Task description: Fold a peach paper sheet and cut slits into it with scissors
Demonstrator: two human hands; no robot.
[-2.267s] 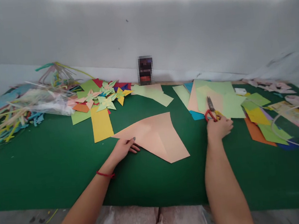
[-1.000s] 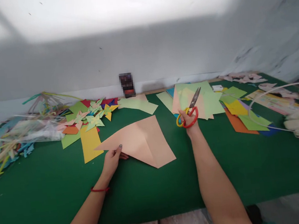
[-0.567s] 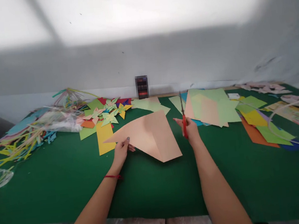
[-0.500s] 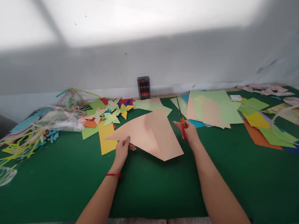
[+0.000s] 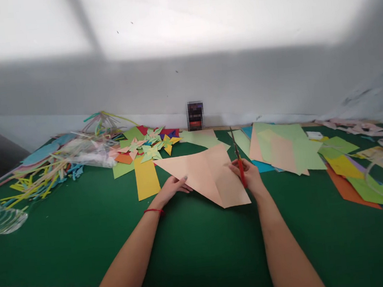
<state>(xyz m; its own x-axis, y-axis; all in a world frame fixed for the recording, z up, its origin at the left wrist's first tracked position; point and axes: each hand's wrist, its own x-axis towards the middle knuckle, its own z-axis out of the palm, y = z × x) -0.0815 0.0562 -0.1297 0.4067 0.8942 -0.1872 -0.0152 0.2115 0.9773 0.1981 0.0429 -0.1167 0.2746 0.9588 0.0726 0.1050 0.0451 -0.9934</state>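
A creased sheet of peach paper (image 5: 203, 174) is held above the green tabletop, its pointed end to the left and its folded flap to the right. My left hand (image 5: 175, 187) pinches its lower left edge, thumb on top and the other fingers beneath. Red-handled scissors (image 5: 241, 170) are in my right hand (image 5: 250, 176), blades pointing away toward the wall. The right fingertips reach the sheet's right edge; whether they grip it I cannot tell. Just behind the sheet's left point lies a yellow paper rectangle (image 5: 146, 180).
Folded paper stars (image 5: 153, 150) lie at the back left, near a heap of coloured strips (image 5: 40, 175) and a clear plastic bag (image 5: 92, 156). Pale green sheets (image 5: 280, 145) are stacked at the back right. Coloured papers (image 5: 355, 172) lie farther right. A blurred dark object (image 5: 195, 115) stands against the wall.
My right hand, with the scissors, has come in to the right edge of the peach sheet. The sheet's left point has risen a little. The whole view has shifted slightly.
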